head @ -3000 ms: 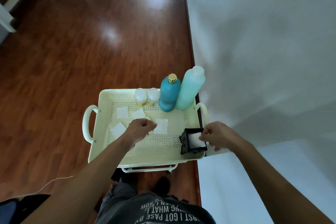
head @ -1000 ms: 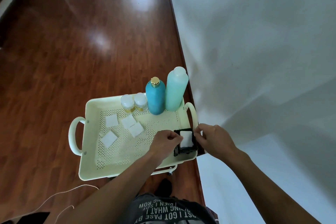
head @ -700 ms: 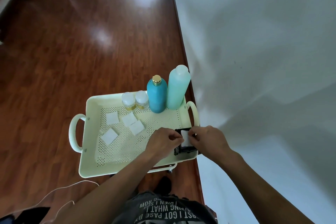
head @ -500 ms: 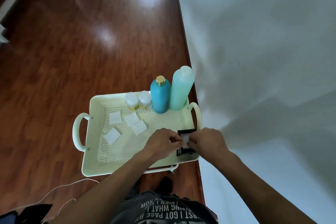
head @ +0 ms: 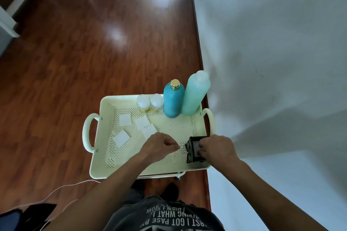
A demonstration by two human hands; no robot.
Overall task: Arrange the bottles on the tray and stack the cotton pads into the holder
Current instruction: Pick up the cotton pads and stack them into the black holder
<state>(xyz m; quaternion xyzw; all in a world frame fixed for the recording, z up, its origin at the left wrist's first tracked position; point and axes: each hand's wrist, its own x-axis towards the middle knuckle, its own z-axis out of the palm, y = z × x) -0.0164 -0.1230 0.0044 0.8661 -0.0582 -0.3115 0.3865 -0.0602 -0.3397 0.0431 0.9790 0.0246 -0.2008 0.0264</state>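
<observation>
You have four loose cotton pads (head: 124, 119) lying on the perforated floor of the cream tray (head: 97, 163), all in its left half, two of them overlapping at a corner. Along the far wall stand four bottles in a row: two small clear bottles (head: 143, 103) with white caps, touching each other, then the blue bottle (head: 173, 99) with a gold cap, then the tall pale-green bottle (head: 195, 94) in the far right corner. One black holder (head: 191, 148) sits in the near right corner.

Your left hand (head: 159, 146) hovers over the tray floor just left of the holder, fingers curled in loosely with thumb and forefinger pinched together; you cannot tell whether anything is between them. Your right hand (head: 216, 148) is closed over the holder's right side, fingertips reaching into its opening.

That hand hides most of the holder's inside, so the pads in it show only as a greyish patch. The print on your shirt (head: 169, 217) is cut off at the bottom edge.
</observation>
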